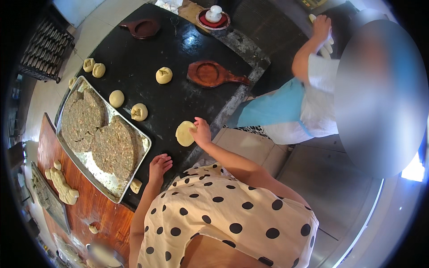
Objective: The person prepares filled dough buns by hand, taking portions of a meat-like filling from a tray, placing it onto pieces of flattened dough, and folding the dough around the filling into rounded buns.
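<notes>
A flat round of pale dough (183, 133) is at the near edge of the black worktop (178, 49). My right hand (203, 133) pinches its right edge, the thumb side against the dough. To the left, my left hand (160, 168) is empty, its fingers stretched apart beside the tray's right corner. A metal tray (147, 145) bears two big mounds of speckled minced filling (117, 145). Beyond it sit a smooth dough ball (116, 98) and a gathered filled bun (139, 112). Another gathered bun (164, 75) rests farther back.
A brown wooden paddle-shaped board (209, 74) lies right of centre; a darker one (144, 28) is at the back. Two buns (98, 70) stand past the tray. Dough pieces (63, 187) lie on the wooden table (100, 214) at left. A co-worker's hand (321, 29) handles dough at upper right.
</notes>
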Demonstrator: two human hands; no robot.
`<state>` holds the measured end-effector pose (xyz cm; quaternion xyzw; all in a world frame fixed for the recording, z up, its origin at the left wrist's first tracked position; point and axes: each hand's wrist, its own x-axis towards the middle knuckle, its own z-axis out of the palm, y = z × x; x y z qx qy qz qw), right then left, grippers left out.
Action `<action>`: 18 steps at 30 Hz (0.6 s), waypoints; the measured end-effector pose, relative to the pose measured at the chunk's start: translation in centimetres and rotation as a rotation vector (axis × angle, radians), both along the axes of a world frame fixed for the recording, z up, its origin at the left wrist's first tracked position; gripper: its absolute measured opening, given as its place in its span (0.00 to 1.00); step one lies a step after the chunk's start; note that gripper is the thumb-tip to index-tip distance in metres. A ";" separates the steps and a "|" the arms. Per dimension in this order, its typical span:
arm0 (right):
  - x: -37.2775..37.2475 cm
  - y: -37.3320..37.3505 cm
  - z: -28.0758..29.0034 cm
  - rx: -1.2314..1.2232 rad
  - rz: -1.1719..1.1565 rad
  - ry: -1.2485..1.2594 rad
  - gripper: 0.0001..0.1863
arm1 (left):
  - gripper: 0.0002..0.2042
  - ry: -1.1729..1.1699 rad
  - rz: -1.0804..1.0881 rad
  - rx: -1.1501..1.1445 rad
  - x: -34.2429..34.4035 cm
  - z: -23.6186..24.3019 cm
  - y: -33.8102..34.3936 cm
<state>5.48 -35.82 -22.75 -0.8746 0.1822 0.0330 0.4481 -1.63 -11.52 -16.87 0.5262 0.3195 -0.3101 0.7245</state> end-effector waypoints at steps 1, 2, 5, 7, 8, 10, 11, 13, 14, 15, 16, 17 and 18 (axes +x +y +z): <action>0.2 0.1 -0.5 0.060 -0.050 0.047 0.28 | 0.14 -0.008 -0.004 -0.012 0.4 0.1 -0.2; 0.9 -0.3 -1.1 0.127 -0.055 0.100 0.28 | 0.14 -0.016 -0.006 -0.024 0.7 0.0 -0.4; 2.7 -0.5 -0.2 0.155 0.252 0.420 0.25 | 0.13 -0.054 -0.044 -0.019 2.1 0.6 -1.0; 1.6 0.2 0.4 -0.178 0.370 0.008 0.20 | 0.13 -0.078 -0.059 0.009 2.5 1.0 -1.4; 1.4 0.2 0.6 -0.238 0.425 -0.174 0.19 | 0.13 -0.094 -0.062 0.027 2.8 1.2 -1.5; 0.6 0.6 1.0 -0.202 0.518 -0.218 0.18 | 0.14 -0.118 -0.079 0.047 2.9 1.1 -1.4; 0.4 0.9 1.1 -0.109 0.559 -0.086 0.17 | 0.14 -0.145 -0.088 0.086 3.0 1.0 -1.2; 0.4 1.0 2.1 0.063 0.609 0.078 0.17 | 0.15 -0.201 -0.098 0.157 3.1 0.9 -1.5; 0.3 1.0 2.6 0.146 0.614 0.111 0.17 | 0.17 -0.221 -0.127 0.201 2.9 0.8 -1.4; 0.6 1.0 3.0 0.225 0.616 0.139 0.17 | 0.18 -0.190 -0.110 0.196 3.3 1.4 -1.6; 0.6 1.0 3.6 0.424 0.553 0.161 0.17 | 0.19 -0.158 -0.093 0.191 3.5 2.2 -2.0; 0.4 1.1 4.1 0.621 0.484 0.184 0.17 | 0.20 -0.127 -0.076 0.186 3.7 2.6 -2.1; 0.4 1.2 5.0 0.815 0.404 0.206 0.17 | 0.26 -0.084 -0.096 0.093 3.9 2.6 -1.8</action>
